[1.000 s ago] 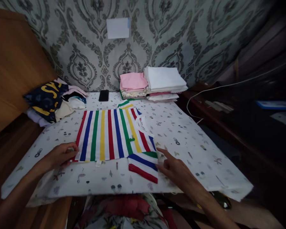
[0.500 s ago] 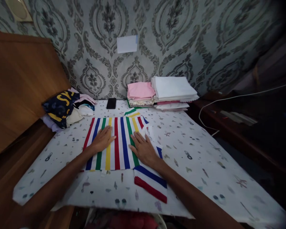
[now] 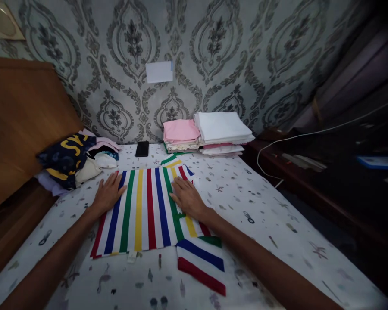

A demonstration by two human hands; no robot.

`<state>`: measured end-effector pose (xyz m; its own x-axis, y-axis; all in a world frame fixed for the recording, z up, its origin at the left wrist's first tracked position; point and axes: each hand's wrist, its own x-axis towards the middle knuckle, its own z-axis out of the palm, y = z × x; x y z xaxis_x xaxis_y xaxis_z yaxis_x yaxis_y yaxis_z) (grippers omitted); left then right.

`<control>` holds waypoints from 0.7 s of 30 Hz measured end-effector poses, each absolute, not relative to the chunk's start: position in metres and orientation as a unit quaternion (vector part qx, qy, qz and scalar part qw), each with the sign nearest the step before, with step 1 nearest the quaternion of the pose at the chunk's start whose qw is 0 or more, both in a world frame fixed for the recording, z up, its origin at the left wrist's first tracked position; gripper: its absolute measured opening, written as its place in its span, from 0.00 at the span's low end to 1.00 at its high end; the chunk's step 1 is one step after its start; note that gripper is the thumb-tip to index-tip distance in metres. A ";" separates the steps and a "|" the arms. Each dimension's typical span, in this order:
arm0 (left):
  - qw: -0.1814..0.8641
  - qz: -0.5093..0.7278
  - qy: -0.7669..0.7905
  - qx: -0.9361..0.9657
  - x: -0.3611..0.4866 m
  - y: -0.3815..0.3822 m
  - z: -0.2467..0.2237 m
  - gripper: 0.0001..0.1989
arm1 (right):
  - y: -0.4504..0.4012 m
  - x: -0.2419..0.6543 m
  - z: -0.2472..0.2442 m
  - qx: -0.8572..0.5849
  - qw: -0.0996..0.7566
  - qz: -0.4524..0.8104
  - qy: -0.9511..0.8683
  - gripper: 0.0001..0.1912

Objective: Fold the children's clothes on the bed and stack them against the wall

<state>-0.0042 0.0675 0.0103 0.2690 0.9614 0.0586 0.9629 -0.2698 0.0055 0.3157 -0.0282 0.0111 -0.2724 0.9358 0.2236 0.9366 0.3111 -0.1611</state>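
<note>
A striped shirt (image 3: 153,206) in red, blue, green, yellow and white lies spread flat, its collar end toward the right. One sleeve (image 3: 202,265) angles toward me, and the other sleeve (image 3: 170,162) points to the wall. My left hand (image 3: 110,191) rests with fingers stretched on the shirt's far left corner, by the hem. Lying flat on the upper right part of the shirt, near the neck, is my right hand (image 3: 189,198), fingers extended. A small white tag (image 3: 132,257) sticks out at the shirt's near edge.
Folded pink cloth (image 3: 181,131) and folded white cloth (image 3: 224,127) stand in stacks by the wall. A black phone (image 3: 142,149) lies left of them. Crumpled clothes (image 3: 74,159) sit beside the wooden panel (image 3: 26,125). A white cable (image 3: 297,137) hangs at the right.
My left hand has slid left across the shirt to its hem side. My right hand stays near the neck end. The camera view has shifted, and more of the shirt's stripes show.
</note>
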 end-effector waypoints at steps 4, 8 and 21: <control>-0.024 -0.036 -0.564 -0.825 0.003 0.090 0.008 0.31 | 0.010 0.344 0.007 -0.588 0.164 0.030 -0.792 0.21; -0.002 -0.085 -0.555 -0.827 -0.008 0.115 -0.005 0.28 | 0.034 0.374 0.006 -0.607 0.237 0.068 -0.756 0.17; 0.089 -0.169 -0.514 -0.836 -0.009 0.146 -0.004 0.24 | 0.180 0.358 0.028 -0.781 0.220 0.187 -0.554 0.15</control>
<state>-0.0089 0.1458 -0.0043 0.4139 0.8296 0.3748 0.8899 -0.4554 0.0253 0.3580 0.1802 0.0279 0.3164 0.9473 -0.0496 0.7826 -0.2902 -0.5507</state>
